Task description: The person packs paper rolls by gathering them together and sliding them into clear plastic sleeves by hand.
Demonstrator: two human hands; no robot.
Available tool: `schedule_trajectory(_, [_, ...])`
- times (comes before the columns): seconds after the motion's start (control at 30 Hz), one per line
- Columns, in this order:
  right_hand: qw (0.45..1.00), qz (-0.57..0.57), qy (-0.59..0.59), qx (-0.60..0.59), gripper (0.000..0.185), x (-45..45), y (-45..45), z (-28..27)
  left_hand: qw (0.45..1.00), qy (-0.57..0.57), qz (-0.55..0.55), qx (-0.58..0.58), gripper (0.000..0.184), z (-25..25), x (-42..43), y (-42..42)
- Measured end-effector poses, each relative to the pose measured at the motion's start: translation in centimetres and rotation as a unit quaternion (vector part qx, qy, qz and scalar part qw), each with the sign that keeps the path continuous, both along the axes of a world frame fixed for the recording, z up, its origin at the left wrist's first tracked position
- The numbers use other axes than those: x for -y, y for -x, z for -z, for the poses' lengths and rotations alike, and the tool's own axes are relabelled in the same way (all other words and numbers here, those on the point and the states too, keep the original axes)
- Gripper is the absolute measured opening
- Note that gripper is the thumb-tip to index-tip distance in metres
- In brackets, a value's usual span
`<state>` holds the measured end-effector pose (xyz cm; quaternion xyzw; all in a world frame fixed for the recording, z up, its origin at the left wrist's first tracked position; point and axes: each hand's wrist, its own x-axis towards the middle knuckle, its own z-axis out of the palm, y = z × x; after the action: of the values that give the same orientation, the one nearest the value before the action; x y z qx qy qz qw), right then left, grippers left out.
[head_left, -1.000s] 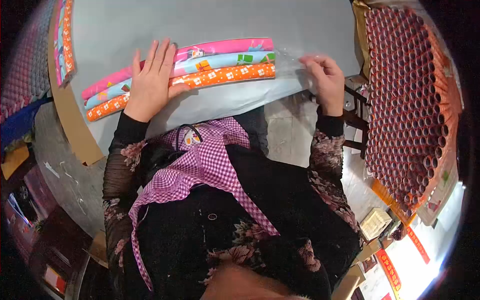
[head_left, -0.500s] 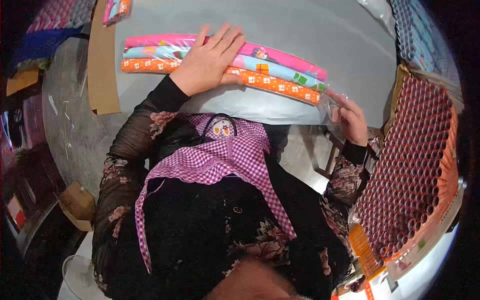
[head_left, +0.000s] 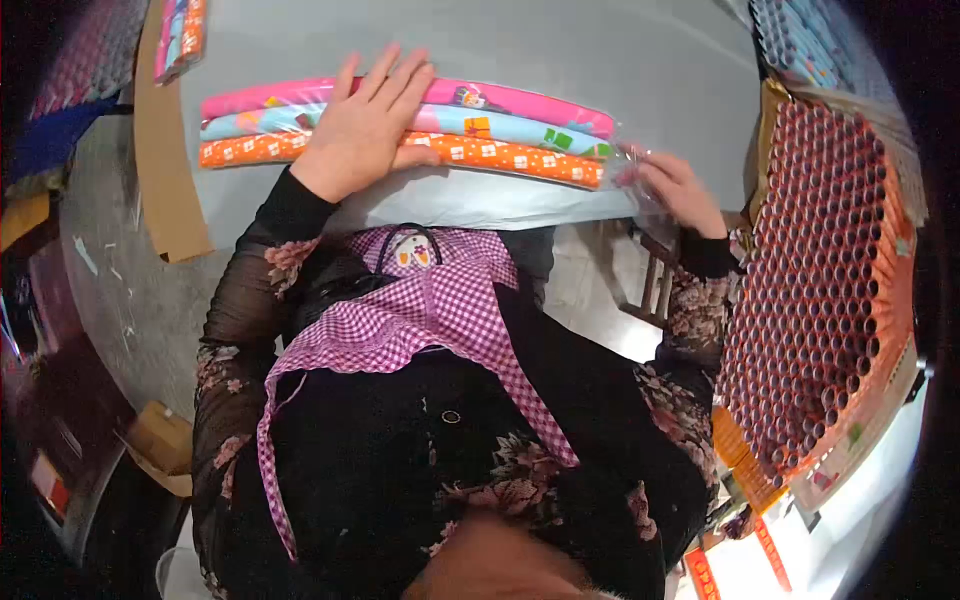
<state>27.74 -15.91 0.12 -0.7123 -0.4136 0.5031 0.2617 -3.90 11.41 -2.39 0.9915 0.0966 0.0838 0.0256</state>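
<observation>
Three rolls of patterned wrapping paper (head_left: 520, 125), pink, light blue and orange, lie side by side in a clear plastic sleeve. My left hand (head_left: 365, 125) rests flat on the rolls, left of their middle, with fingers spread and thumb over the orange one. At the right end, the loose clear plastic of the sleeve (head_left: 632, 165) sticks out past the rolls. My right hand (head_left: 680, 190) has its fingers closed on this plastic end; the fingertips are slightly blurred.
The rolls lie on a grey-covered table (head_left: 500, 40) with a cardboard strip (head_left: 170, 170) along its left side. Another packed set of rolls (head_left: 183, 35) lies at the back left. On the right stands a large stack of orange rolls (head_left: 810, 290), ends facing me.
The view has shifted, so the table and rolls appear further left. My right hand's fingers have closed in on the sleeve's plastic end. My left hand stays flat on the rolls.
</observation>
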Motion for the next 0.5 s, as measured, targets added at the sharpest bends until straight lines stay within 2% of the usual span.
schedule_trajectory(0.03, [1.0, 0.008, 0.003, 0.004, 0.041, 0.3, 0.1, -0.5, 1.0, 0.003, 0.008, 0.004, 0.09, 0.0, -0.1, -0.1])
schedule_trajectory(0.1, [0.965, 0.167, -0.007, -0.2, 0.041, 0.8, 0.2, -1.1, 1.0, -0.002, -0.01, -0.022, 0.09, -0.1, -0.1, -0.2])
schedule_trajectory(0.13, [0.952, 0.18, -0.063, -0.239, 0.048, 0.9, 0.5, -0.9, 1.0, -0.011, -0.009, -0.019, 0.091, 0.1, -0.1, -0.1])
schedule_trajectory(0.23, [0.944, 0.129, -0.09, -0.29, 0.055, 2.1, -0.1, 0.7, 1.0, -0.013, -0.01, -0.026, 0.092, 0.0, 0.0, -0.3])
schedule_trajectory(0.3, [0.932, 0.175, -0.107, -0.298, 0.056, 2.2, 0.6, 0.3, 1.0, -0.019, -0.003, -0.012, 0.092, 0.1, -0.1, -0.4])
schedule_trajectory(0.37, [0.914, 0.154, -0.123, -0.355, 0.053, 2.7, -0.1, 1.2, 1.0, -0.019, -0.009, -0.022, 0.092, 0.0, -0.1, -0.4])
schedule_trajectory(0.5, [0.905, 0.156, -0.116, -0.378, 0.048, 2.3, 0.3, 1.4, 1.0, -0.019, -0.01, -0.02, 0.092, 0.1, -0.1, -0.4])
